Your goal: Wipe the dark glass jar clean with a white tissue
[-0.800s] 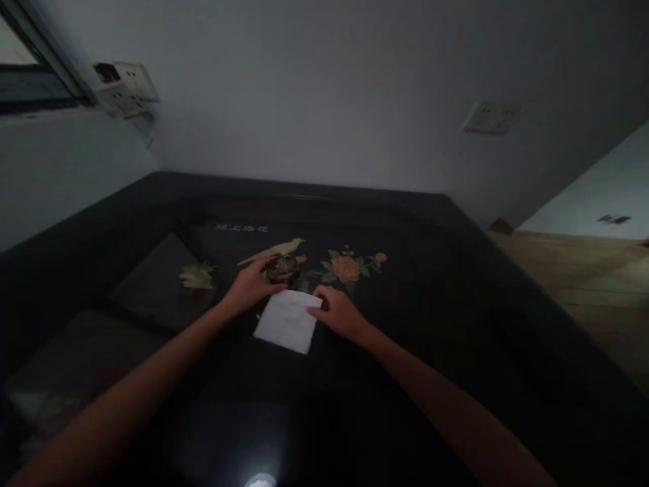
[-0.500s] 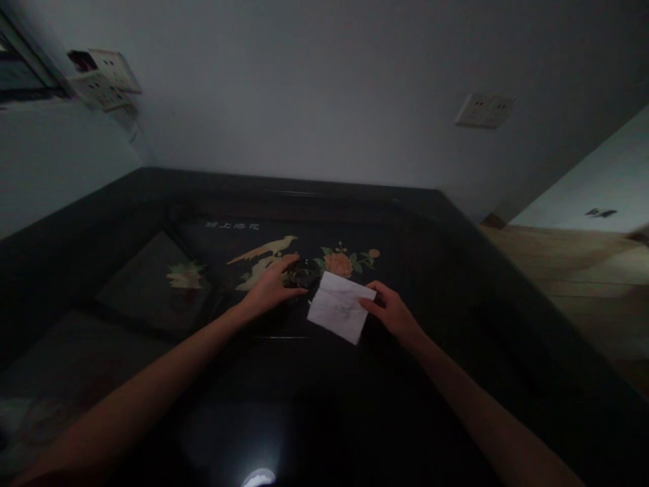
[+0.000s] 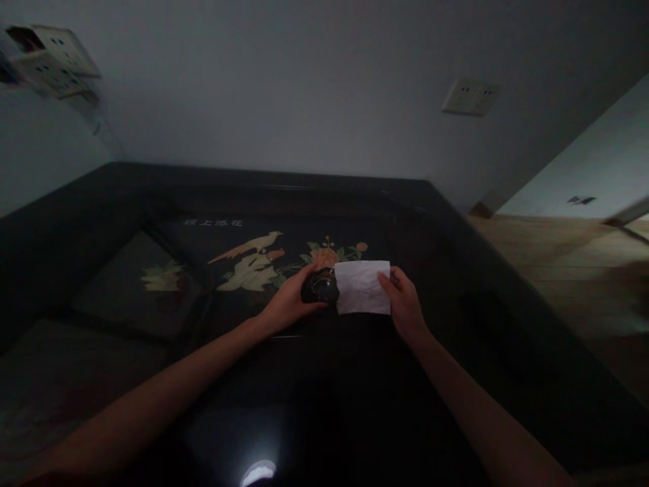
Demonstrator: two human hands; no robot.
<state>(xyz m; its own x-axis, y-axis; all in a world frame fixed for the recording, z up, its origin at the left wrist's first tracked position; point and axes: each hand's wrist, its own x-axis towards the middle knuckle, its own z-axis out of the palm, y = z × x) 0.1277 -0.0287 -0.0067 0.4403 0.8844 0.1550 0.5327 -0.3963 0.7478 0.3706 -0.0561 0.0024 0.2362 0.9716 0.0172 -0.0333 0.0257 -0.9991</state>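
My left hand point(image 3: 293, 296) is closed around the left side of a dark, round glass dish point(image 3: 322, 287) that looks like an ashtray. Between the thumb and fingers of my right hand point(image 3: 403, 302) is the right edge of a white paper napkin point(image 3: 362, 287). The napkin's left edge reaches the right side of the dish; in the dim light I cannot tell if they touch. Both hands are over a glossy black table point(image 3: 284, 419) with a painted bird point(image 3: 252, 246) and flowers.
A grey wall point(image 3: 278, 88) rises behind the table's far edge. Wall sockets point(image 3: 471, 97) are at the right, and more sockets point(image 3: 55, 61) at the upper left. Wooden floor point(image 3: 547, 264) lies beyond the table's right edge. A lamp reflection shines near the front.
The dish and my left hand have moved right across the painted picture. The napkin has turned from slanted to nearly level, shifting right with my right hand. The camera view has shifted too.
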